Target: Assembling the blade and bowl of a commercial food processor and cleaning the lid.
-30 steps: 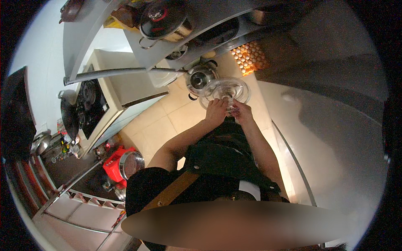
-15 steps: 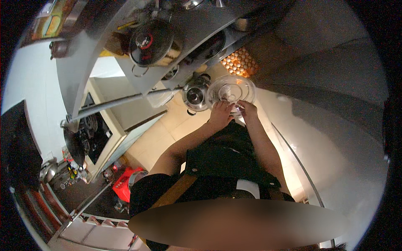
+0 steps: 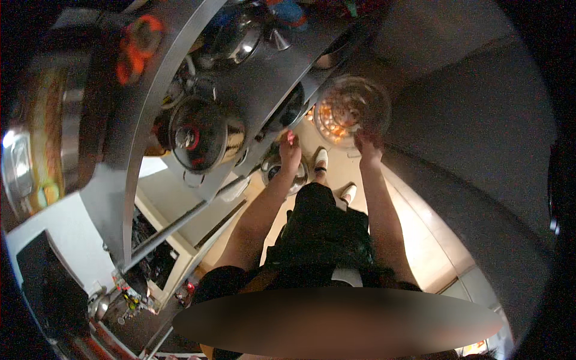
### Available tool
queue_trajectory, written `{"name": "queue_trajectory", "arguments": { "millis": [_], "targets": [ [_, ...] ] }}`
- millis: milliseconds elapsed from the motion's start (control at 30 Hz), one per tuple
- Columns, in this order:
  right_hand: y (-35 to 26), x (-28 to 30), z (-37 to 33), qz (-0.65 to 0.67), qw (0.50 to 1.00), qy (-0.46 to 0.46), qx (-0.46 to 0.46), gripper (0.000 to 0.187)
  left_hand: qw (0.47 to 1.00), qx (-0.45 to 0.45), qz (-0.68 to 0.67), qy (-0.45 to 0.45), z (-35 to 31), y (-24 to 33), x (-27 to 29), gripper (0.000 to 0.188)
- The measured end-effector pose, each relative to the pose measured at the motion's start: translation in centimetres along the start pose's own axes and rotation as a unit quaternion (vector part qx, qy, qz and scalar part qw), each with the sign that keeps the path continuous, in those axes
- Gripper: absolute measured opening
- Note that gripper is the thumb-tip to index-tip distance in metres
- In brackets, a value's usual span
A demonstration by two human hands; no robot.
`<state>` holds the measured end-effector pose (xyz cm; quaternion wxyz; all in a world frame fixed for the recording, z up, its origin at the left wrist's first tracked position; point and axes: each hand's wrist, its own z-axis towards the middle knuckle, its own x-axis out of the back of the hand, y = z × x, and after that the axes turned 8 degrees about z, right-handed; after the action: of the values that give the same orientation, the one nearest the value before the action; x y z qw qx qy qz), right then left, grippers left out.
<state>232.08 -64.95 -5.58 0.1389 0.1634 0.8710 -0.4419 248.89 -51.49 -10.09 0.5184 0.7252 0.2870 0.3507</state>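
My right hand (image 3: 369,147) grips the near edge of a round, clear see-through lid or bowl (image 3: 354,108), which is blurred by motion. Orange and white spots of the eggs (image 3: 335,120) behind it show through. My left hand (image 3: 291,155) is off the clear thing, reaching forward beside the edge of the shelf. A pinkish-red patch shows at its fingertips; whether the fingers hold anything is too blurred to tell. Partly behind the left forearm, low down, is a steel pot with a lid (image 3: 298,180).
On the shelf (image 3: 252,102) at the left stand a large lidded pot (image 3: 195,135), a shiny metal pot (image 3: 240,45) and a small metal funnel-like piece (image 3: 279,39). A dark pan (image 3: 288,111) sits on a lower level. A metal rail (image 3: 180,222) runs below; a grey wall (image 3: 468,114) is at the right.
Both hands were together at the near rim of the clear thing. Now the right hand has carried it forward and right, and the left has let go and moved left toward the shelf.
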Motion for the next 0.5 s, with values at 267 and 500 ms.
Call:
{"name": "queue_trajectory", "arguments": {
  "millis": [267, 500],
  "targets": [
    [-1.1, 1.1, -2.6, -0.044, 0.996, 0.016, 0.069, 0.017, 0.958, 0.255, -0.131, -0.018, 20.5, -2.2, -14.6, 0.031],
    [-1.9, 0.6, -1.6, -0.194, 0.976, 0.033, 0.094, 0.036, 0.922, 0.134, -0.310, -0.189, 26.6, -3.0, -19.1, 0.037]
  ]
}}
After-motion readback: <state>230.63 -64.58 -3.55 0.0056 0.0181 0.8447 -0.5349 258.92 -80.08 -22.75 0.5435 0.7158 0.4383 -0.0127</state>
